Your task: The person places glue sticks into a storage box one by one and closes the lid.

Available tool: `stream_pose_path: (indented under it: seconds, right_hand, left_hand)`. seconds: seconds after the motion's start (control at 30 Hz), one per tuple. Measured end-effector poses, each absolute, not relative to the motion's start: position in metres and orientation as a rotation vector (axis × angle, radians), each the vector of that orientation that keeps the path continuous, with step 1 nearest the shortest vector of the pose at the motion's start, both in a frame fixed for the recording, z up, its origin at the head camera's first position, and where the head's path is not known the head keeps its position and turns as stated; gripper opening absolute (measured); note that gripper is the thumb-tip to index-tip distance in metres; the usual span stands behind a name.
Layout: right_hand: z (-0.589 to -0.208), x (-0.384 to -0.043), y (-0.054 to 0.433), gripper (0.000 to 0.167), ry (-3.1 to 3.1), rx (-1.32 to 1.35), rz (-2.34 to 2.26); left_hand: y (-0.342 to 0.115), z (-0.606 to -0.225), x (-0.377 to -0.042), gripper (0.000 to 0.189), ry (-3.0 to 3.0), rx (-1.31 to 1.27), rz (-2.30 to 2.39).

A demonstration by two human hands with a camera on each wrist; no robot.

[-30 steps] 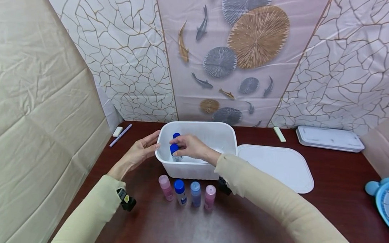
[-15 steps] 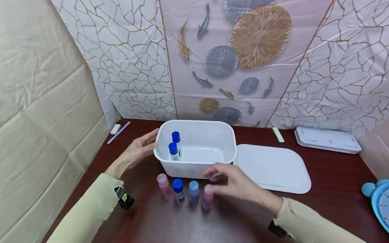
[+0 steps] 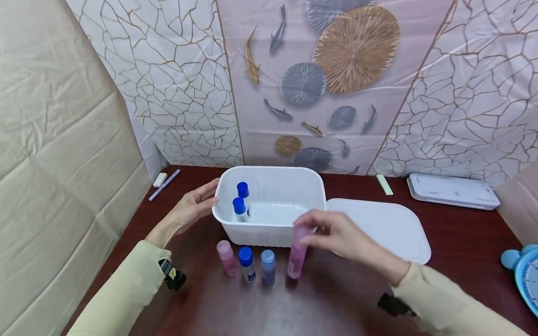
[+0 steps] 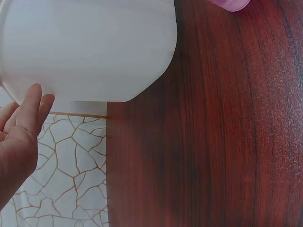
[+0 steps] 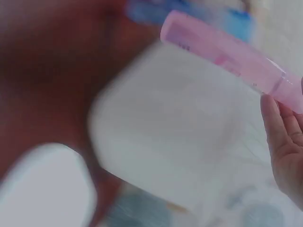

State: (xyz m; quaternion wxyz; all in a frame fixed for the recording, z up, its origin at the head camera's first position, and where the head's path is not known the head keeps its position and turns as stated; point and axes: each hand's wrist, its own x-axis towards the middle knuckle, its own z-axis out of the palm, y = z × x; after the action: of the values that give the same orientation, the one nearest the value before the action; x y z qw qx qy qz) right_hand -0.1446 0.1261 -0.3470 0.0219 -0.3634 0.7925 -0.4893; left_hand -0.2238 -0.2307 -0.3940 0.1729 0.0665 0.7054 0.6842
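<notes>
The right hand (image 3: 340, 234) pinches a pink tube (image 3: 296, 260), seemingly just off the table (image 3: 256, 319); the left hand (image 3: 188, 210), fingers extended, touches the box (image 3: 262, 235) at its left edge. Two blue-capped tubes (image 3: 241, 214) stand inside; three tubes (image 3: 247, 267) remain before its front edge.

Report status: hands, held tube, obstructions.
Right hand grips pink tube, tilted, off the table. Left hand at left rim of bin. Lid off, beside bin; nothing seen blocking the way.
</notes>
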Motion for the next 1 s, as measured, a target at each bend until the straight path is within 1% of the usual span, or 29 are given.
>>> stream_pose_path:
  seconds: [0.17, 0.23, 0.3, 0.4, 0.57, 0.67, 0.77, 1.0]
  right_hand:
    - [-0.297, -0.174, 0.130, 0.026, 2.505, -0.904, -1.684]
    - [-0.288, -0.189, 0.124, 0.027, 2.489, -0.828, -1.773]
    - [-0.287, -0.203, 0.114, 0.027, 2.483, -0.775, -1.835]
    - [-0.299, -0.224, 0.096, 0.028, 2.515, -0.712, -1.851]
    - [-0.329, -0.247, 0.068, 0.026, 2.644, -0.568, -1.703]
    - [-0.345, -0.255, 0.055, 0.026, 2.670, -0.509, -1.622]
    - [-0.357, -0.261, 0.046, 0.026, 2.672, -0.506, -1.581]
    - [-0.374, -0.269, 0.035, 0.027, 2.722, -0.508, -1.451]
  left_hand:
    - [-0.231, -0.392, -0.224, 0.066, 1.993, 0.188, 1.948]
    - [-0.231, -0.391, -0.224, 0.067, 1.993, 0.189, 1.944]
    - [-0.231, -0.391, -0.224, 0.067, 1.996, 0.192, 1.939]
    - [-0.231, -0.392, -0.223, 0.066, 1.998, 0.187, 1.944]
    - [-0.230, -0.393, -0.223, 0.066, 1.987, 0.192, 1.955]
    - [-0.230, -0.393, -0.223, 0.066, 1.978, 0.200, 1.959]
    - [-0.229, -0.392, -0.223, 0.066, 1.980, 0.202, 1.954]
    - [-0.229, -0.391, -0.223, 0.066, 1.970, 0.198, 1.958]
